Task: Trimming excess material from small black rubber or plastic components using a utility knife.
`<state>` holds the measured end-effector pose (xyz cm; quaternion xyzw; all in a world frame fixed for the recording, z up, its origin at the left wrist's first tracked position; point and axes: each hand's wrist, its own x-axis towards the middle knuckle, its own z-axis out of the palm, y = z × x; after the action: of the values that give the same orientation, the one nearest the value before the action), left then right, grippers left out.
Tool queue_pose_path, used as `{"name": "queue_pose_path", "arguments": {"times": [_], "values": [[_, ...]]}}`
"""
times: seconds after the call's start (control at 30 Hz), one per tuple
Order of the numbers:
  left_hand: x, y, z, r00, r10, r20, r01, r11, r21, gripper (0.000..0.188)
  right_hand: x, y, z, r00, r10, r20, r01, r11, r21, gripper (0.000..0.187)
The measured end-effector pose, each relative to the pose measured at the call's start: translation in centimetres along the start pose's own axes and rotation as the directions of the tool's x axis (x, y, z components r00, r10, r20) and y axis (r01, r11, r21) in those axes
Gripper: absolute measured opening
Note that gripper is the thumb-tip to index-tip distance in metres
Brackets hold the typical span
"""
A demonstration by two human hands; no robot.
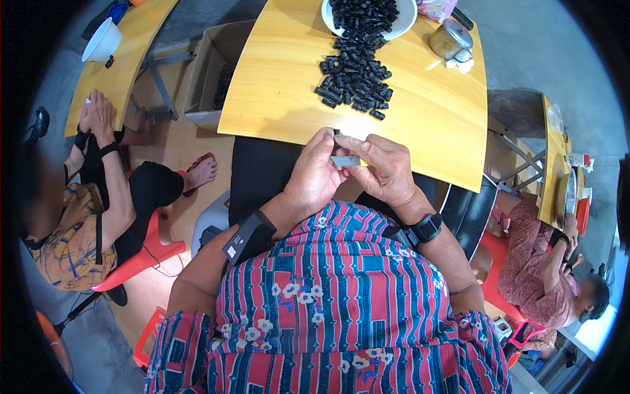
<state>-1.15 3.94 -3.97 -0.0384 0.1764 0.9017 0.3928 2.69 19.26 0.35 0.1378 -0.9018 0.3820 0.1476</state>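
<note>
Trimming, or close handling with a blade, seems to be the step in hand: a small black piece [337, 132] sits between the fingertips of both hands, by the near edge of the table [433, 125]. The left hand [310, 172] appears to pinch it; the right hand [386, 168] is closed round a knife [345, 161], its blade pointing toward the left palm, with a fingertip by the piece. Whether blade and piece touch, I cannot tell. The next move calls for a firm pinch and fingers clear of the edge. Farther out lie the pile [357, 75] and a heaped bowl [408, 23].
</note>
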Motion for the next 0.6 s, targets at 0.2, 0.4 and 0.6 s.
{"name": "queue_pose_path", "arguments": {"times": [0.2,0.4,0.6], "values": [[0.0,0.2,-0.5,1.000,0.021,0.006,-0.021,0.999,0.049,0.020,0.1,0.6,0.7,0.999,-0.015,-0.032,0.018,0.995,0.096,0.036],[0.0,0.1,-0.3,1.000,-0.001,-0.007,0.001,0.999,0.037,0.020,-0.1,0.6,0.6,1.000,-0.018,-0.018,0.018,1.000,-0.009,0.031],[-0.4,0.5,0.9,0.995,-0.030,-0.100,0.040,0.995,0.092,0.018,-0.1,0.1,0.1,0.997,0.032,-0.063,-0.027,0.997,0.074,0.021]]}}
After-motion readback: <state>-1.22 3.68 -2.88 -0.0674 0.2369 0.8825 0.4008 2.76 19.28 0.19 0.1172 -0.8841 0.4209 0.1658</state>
